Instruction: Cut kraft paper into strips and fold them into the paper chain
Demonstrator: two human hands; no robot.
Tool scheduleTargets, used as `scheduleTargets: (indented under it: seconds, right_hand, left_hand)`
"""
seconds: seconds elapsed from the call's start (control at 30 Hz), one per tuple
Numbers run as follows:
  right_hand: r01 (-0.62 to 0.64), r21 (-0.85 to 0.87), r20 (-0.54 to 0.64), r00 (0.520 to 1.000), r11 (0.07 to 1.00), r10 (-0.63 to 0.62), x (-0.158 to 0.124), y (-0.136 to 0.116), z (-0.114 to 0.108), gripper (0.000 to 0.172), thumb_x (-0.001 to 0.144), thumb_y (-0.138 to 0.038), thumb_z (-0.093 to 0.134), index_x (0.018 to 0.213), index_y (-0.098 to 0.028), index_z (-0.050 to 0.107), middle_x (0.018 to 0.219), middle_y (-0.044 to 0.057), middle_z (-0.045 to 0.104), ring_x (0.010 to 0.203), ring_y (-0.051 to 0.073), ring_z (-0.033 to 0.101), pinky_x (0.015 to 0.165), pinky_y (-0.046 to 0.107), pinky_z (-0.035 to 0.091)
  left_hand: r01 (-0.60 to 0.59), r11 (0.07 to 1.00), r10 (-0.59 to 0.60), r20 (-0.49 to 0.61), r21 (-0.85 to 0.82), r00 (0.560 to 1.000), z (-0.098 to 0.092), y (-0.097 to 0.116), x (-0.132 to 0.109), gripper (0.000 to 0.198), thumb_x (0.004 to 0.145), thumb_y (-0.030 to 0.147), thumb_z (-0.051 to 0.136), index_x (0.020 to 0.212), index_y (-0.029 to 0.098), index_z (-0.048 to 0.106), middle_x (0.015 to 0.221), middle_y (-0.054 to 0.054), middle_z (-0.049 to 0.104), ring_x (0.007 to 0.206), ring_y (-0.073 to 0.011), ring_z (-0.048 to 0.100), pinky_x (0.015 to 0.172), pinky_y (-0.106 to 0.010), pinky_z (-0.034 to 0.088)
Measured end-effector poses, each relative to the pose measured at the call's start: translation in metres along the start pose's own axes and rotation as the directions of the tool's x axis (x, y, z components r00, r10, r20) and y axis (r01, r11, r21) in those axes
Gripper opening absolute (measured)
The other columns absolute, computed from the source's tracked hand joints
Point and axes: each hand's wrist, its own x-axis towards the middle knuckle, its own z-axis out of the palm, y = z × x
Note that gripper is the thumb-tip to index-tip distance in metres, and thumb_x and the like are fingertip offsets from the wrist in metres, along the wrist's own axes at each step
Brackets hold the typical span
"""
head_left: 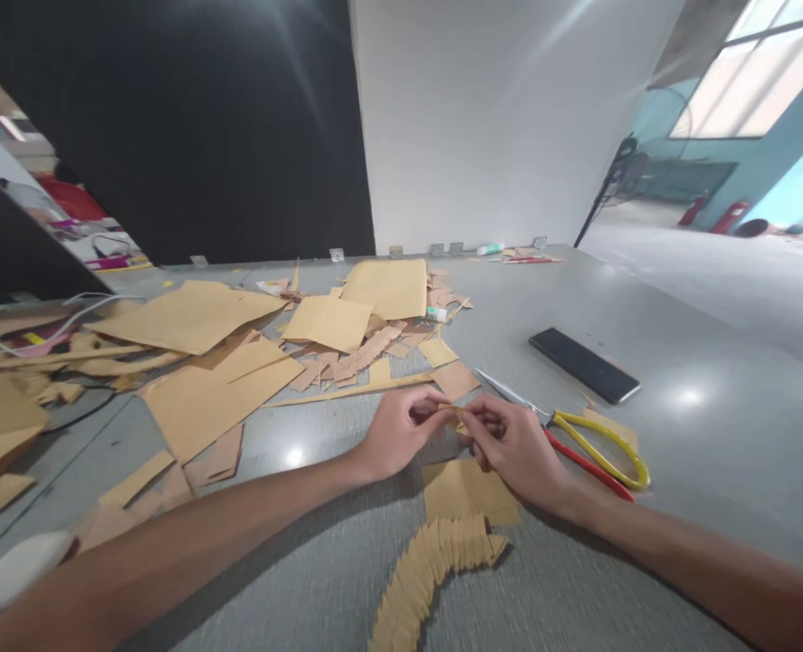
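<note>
My left hand (pixel 405 430) and my right hand (pixel 510 444) meet over the table, both with fingertips pinched on a small piece of brown paper (pixel 456 417). Most of that piece is hidden by the fingers. Beneath the hands lies a flat brown paper sheet (pixel 465 484). Closer to me, a curved chain of folded paper pieces (pixel 434 561) runs toward the lower edge of the view. Scissors (pixel 605 444) with one yellow and one red handle lie partly behind my right hand and forearm, their blades pointing away to the left.
A black phone (pixel 584 364) lies at the right. Brown paper sheets (pixel 228 385) and scraps spread across the left and middle. Glue sticks (pixel 490 249) and pencils stand or lie near the upright panel (pixel 496 127) at the back. A white object (pixel 17 570) sits at lower left.
</note>
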Motion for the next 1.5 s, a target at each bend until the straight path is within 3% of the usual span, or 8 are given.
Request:
scheduleTargets:
  seconds: [0.13,0.27,0.63,0.9,1.07,1.17,1.37,1.5]
  right_hand:
    - [-0.072,0.114,0.065,0.996,0.991,0.064,0.001,-0.002,0.000,0.028,0.099,-0.045,0.057,0.087,-0.020,0.063,0.053,-0.005,0.058,0.043,0.011,0.053,0.047,0.023,0.047]
    - [-0.106,0.139,0.084,0.992,0.985,0.095,0.003,-0.006,-0.002,0.032,0.097,-0.048,0.059,0.086,-0.019,0.062,0.055,-0.004,0.058,0.042,0.010,0.050,0.041,0.021,0.040]
    - [-0.074,0.105,0.048,0.996,0.992,0.069,0.007,0.000,-0.002,0.031,0.097,-0.046,0.058,0.084,-0.019,0.063,0.059,-0.004,0.055,0.046,0.010,0.046,0.043,0.022,0.037]
    - [0.007,0.012,0.058,0.998,1.000,-0.008,0.005,-0.004,-0.004,0.025,0.100,-0.039,0.054,0.091,-0.019,0.067,0.060,-0.003,0.055,0.051,0.012,0.050,0.048,0.023,0.038]
    - [-0.004,-0.013,0.064,0.998,1.000,0.004,0.004,-0.003,-0.003,0.026,0.100,-0.040,0.054,0.090,-0.020,0.066,0.061,-0.003,0.058,0.048,0.012,0.051,0.048,0.023,0.041]
    - [0.010,-0.006,0.077,0.997,1.000,-0.009,0.004,-0.002,-0.002,0.026,0.100,-0.039,0.054,0.088,-0.020,0.066,0.057,-0.005,0.056,0.047,0.012,0.053,0.053,0.025,0.047]
    - [0.068,-0.074,0.110,0.992,0.995,-0.059,0.000,-0.004,-0.002,0.025,0.101,-0.037,0.054,0.087,-0.020,0.065,0.062,-0.003,0.059,0.053,0.013,0.057,0.053,0.023,0.044]
    - [0.044,-0.032,0.083,0.996,0.999,-0.041,0.000,-0.003,-0.001,0.025,0.102,-0.039,0.053,0.089,-0.020,0.064,0.065,-0.002,0.059,0.052,0.012,0.053,0.054,0.024,0.044]
  left_hand:
    - [-0.190,0.961,0.206,-0.057,0.200,0.977,0.001,-0.002,-0.005,0.021,0.097,0.037,0.065,0.101,0.019,0.077,0.095,-0.006,0.080,0.082,-0.0180,0.074,0.072,-0.027,0.055]
    - [-0.358,0.900,0.375,-0.024,0.248,0.927,0.004,-0.008,-0.007,0.019,0.099,0.029,0.062,0.102,0.020,0.078,0.108,-0.006,0.079,0.096,-0.0192,0.075,0.088,-0.030,0.058]
    - [-0.353,0.889,0.333,0.117,0.292,0.935,0.003,0.001,-0.008,0.025,0.101,0.032,0.056,0.110,0.021,0.077,0.112,-0.007,0.078,0.103,-0.0223,0.073,0.094,-0.034,0.055]
    - [-0.182,0.946,0.158,0.107,0.269,0.982,0.000,0.005,-0.008,0.036,0.093,0.042,0.068,0.122,0.020,0.070,0.096,-0.005,0.078,0.073,-0.0159,0.068,0.068,-0.025,0.051]
    - [-0.060,0.977,0.068,-0.030,0.207,0.997,0.000,0.005,-0.005,0.030,0.100,0.040,0.056,0.099,0.018,0.076,0.084,-0.005,0.078,0.070,-0.0170,0.070,0.064,-0.025,0.050]
    - [0.011,0.991,-0.002,-0.062,0.133,0.998,0.002,0.003,-0.004,0.027,0.097,0.040,0.061,0.091,0.016,0.073,0.078,-0.005,0.077,0.067,-0.0176,0.071,0.060,-0.024,0.049]
    - [-0.174,0.913,0.228,-0.109,0.368,0.967,0.005,-0.003,-0.014,0.023,0.098,0.036,0.062,0.087,0.018,0.071,0.074,-0.002,0.075,0.065,-0.0150,0.069,0.064,-0.024,0.049]
    - [-0.334,0.884,0.354,-0.002,0.326,0.935,0.004,-0.004,-0.014,0.020,0.101,0.030,0.058,0.097,0.020,0.074,0.094,-0.006,0.080,0.081,-0.0169,0.074,0.077,-0.027,0.054]
